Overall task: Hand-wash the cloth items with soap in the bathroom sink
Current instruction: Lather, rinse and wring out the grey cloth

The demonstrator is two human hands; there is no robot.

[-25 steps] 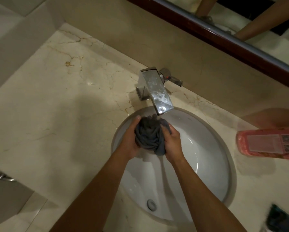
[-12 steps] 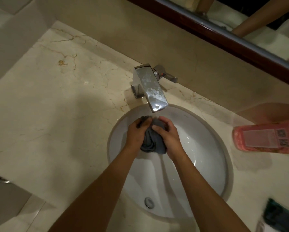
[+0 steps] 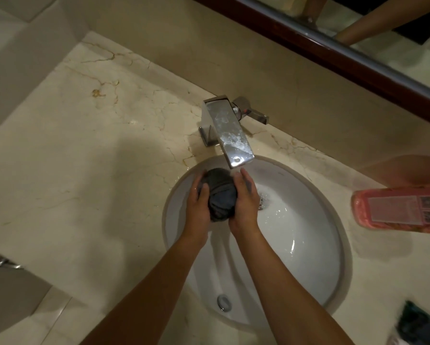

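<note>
Marble counter (image 3: 84, 158), sink (image 3: 316, 245): scrubbing under way.
Left hand (image 3: 197, 205) and right hand (image 3: 245, 202) curl fingers around balled cloth (image 3: 220, 195) under tap (image 3: 230, 135); likely next, rinse and wring.

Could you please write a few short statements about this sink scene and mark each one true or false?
1. Both the left hand and the right hand hold the bunched grey cloth. True.
2. The cloth lies flat on the marble counter. False: it is held over the white sink, just below the chrome faucet spout.
3. The pink bottle lies on its side to the right of the sink. True.
4. The pink bottle is inside the basin. False: it rests on the counter.
5. Water is splashing in the basin beside the right hand. True.
</note>
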